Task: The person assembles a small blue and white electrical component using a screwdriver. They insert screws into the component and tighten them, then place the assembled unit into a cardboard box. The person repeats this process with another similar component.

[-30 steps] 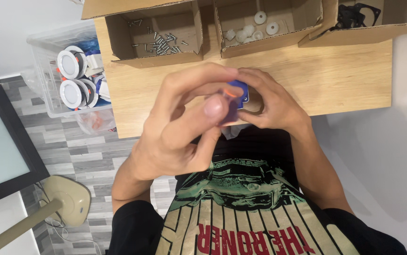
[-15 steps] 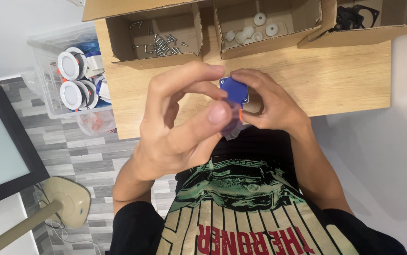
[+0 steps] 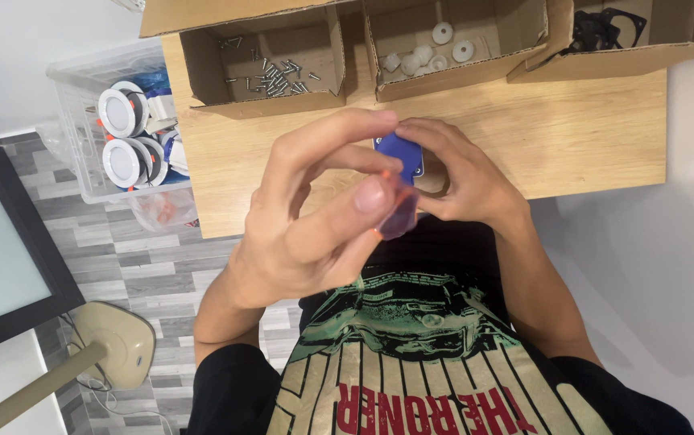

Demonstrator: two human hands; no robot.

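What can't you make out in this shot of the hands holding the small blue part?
Head view only:
- Small blue plastic part: mostly covered by the left hand and right hand; full shape unclear.
- Black items in the right cardboard box: cut off by the top edge.
- Small grey metal screws: too small to count.

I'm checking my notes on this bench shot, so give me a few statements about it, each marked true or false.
1. Both hands hold a small blue part above the wooden table. True.
2. The left hand rests flat on the table. False: it is raised, its fingers pinching at the blue part.
3. The cardboard box on the left holds loose metal screws. True.
4. The white round pieces lie in the same box as the screws. False: they lie in the next box over.
5. The right hand is empty. False: it grips the blue part.
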